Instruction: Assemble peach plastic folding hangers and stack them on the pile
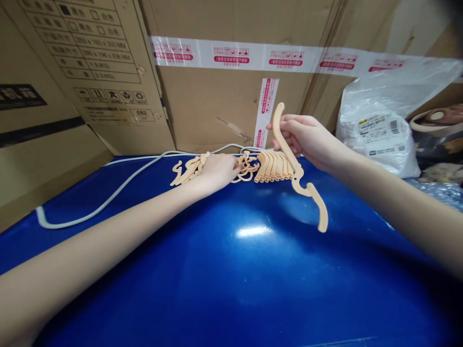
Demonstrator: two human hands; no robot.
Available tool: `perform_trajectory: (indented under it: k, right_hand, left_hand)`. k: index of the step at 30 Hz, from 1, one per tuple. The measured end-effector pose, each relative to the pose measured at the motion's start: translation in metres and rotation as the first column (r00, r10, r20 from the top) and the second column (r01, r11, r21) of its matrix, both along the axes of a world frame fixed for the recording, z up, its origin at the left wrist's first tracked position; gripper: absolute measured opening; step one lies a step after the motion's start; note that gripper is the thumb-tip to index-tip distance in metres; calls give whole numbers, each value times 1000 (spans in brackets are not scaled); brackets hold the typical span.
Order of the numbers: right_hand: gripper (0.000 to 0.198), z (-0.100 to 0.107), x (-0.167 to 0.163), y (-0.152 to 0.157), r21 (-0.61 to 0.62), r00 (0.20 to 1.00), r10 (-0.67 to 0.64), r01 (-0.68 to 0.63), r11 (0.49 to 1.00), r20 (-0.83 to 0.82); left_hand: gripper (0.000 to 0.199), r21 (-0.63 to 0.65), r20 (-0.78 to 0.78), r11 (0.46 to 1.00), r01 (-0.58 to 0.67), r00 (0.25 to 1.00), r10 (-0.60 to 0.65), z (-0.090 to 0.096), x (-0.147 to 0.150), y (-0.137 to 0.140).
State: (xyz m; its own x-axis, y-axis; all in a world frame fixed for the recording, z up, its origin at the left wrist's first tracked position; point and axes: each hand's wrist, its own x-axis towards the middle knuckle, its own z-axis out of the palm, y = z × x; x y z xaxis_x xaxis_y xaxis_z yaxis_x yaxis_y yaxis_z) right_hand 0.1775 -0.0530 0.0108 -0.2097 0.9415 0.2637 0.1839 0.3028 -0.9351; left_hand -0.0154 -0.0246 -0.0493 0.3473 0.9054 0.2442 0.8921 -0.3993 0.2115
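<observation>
- Currently, the right hand (pixel 302 137) pinches a jointed peach strip (pixel 295 168) along its upper arm, fingers narrow around it, probably so the lower parts hang freely above the blue table (pixel 235 279)
- Fingers of the left hand (pixel 219 169) reach among hooked pieces (pixel 249 167); their tips are hidden, so whether they grip one, I cannot tell
- Either side, a neat row (pixel 272 166) and a looser heap (pixel 188 171) of curved pieces, perhaps kept apart for easy picking
- Behind, a white cable (pixel 123 190) and a taped carton (pixel 217 106)
</observation>
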Motion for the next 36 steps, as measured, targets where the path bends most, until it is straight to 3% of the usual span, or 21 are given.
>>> perform_trajectory:
  k: [4,6,8,9,11,13,16,18,20,22,25,28,32,34,36]
  right_hand:
    - [15,-1,-2,0,-8,996,-19,19,1000,-85]
    - [12,-1,-1,0,16,990,-32,34,999,-139]
    - [13,-1,2,1,79,976,-67,85,993,-205]
    - [15,-1,4,1,111,969,-87,115,987,-230]
    - [21,0,9,2,165,965,-111,153,974,-238]
    - [20,1,14,3,210,981,-110,142,967,-159]
    - [10,1,17,3,372,976,-131,57,927,176]
    - [15,-2,15,2,537,865,-253,-22,843,433]
    - [24,-7,10,-2,673,694,-437,-93,734,573]
    - [29,-13,4,-6,734,538,-578,-118,669,613]
    - [31,-21,-6,-9,729,402,-642,-105,676,653]
    - [30,-28,-10,-7,690,298,-633,-147,709,714]
    - [21,-37,-11,-7,537,225,-490,-436,722,842]
    - [20,-40,-14,-11,460,189,-428,-522,718,884]
    - [24,-43,-20,-16,438,183,-403,-502,746,897]
  left_hand:
    - [31,5,76,1000,-17,997,16,2,3,0]
    - [45,-11,142,1000,11,990,-10,7,4,-3]
    - [68,-107,265,989,103,962,-71,13,4,-6]
    - [76,-195,379,962,191,919,-105,16,3,-8]
    - [70,-341,656,844,414,748,-102,22,1,-11]
    - [45,-372,825,742,558,565,-12,26,-1,-14]
    - [23,-389,879,764,515,456,140,30,-4,-16]
    - [23,-406,886,781,474,413,210,32,-6,-17]
    - [20,-399,889,792,462,406,211,33,-7,-17]
    - [17,-378,891,803,461,416,182,34,-10,-18]
    - [14,-372,886,803,466,435,158,33,-14,-20]
    - [17,-439,853,768,466,486,193,26,-14,-31]
    - [20,-558,790,695,453,547,277,10,-11,-53]
    - [17,-565,782,706,428,551,291,2,-11,-63]
    - [19,-546,782,744,385,553,288,-2,-12,-72]
